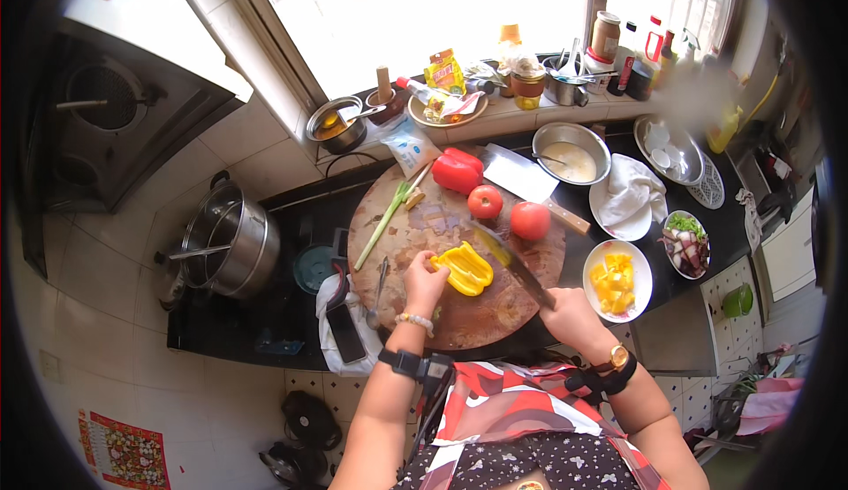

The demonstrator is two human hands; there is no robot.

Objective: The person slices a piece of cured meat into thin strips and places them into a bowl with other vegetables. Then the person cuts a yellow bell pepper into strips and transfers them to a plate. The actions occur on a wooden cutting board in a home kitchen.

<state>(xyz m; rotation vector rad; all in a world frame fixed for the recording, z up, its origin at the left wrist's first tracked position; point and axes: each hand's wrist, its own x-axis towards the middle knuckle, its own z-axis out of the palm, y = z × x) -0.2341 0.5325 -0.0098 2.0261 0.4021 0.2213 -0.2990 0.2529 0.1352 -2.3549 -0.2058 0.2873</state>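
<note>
On a round wooden chopping board (457, 331), my left hand (424, 281) holds the left end of a hollowed yellow bell pepper piece (466, 268), its inside facing up. My right hand (573, 318) grips a kitchen knife (517, 268), whose blade points away to the upper left, just right of the pepper. Beyond lie a red bell pepper (457, 170), a tomato (485, 202) and another tomato (530, 220). A scallion (383, 225) lies at the left beside a piece of ginger (415, 198). A metal spoon (377, 298) rests near the board's left edge.
A cleaver (520, 173) lies across the board's far right edge. To the right stand a bowl of cut yellow pieces (617, 314), a steel bowl of pale liquid (572, 135) and a plate with a white cloth (633, 192). Steel pots (262, 251) and a phone (346, 333) are at left.
</note>
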